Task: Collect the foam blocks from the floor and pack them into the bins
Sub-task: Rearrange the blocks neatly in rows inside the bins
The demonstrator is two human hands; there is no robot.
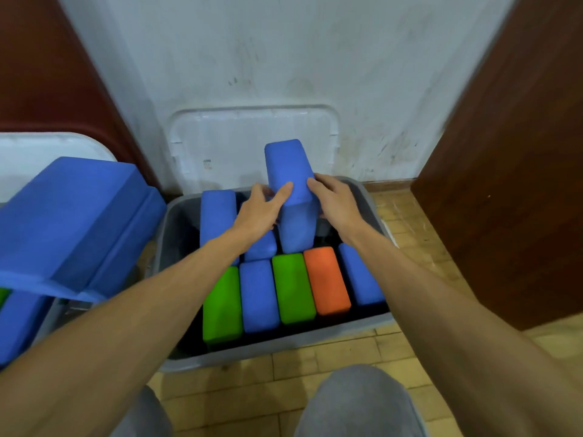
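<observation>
We pinch the tilted blue foam block (293, 197) between left hand (263, 211) and right hand (336, 203), thumbs on its face, near the far edge of the grey bin (284, 350). Pushed crooked, it could wedge against the orange block (326, 280) and stick up.

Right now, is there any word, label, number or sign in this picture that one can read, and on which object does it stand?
Small label on the white lid behind the grey bin: too small and blurred to read.
Blue block held by the left hand and right hand: no text visible.
Nothing else in view shows readable writing.
</observation>
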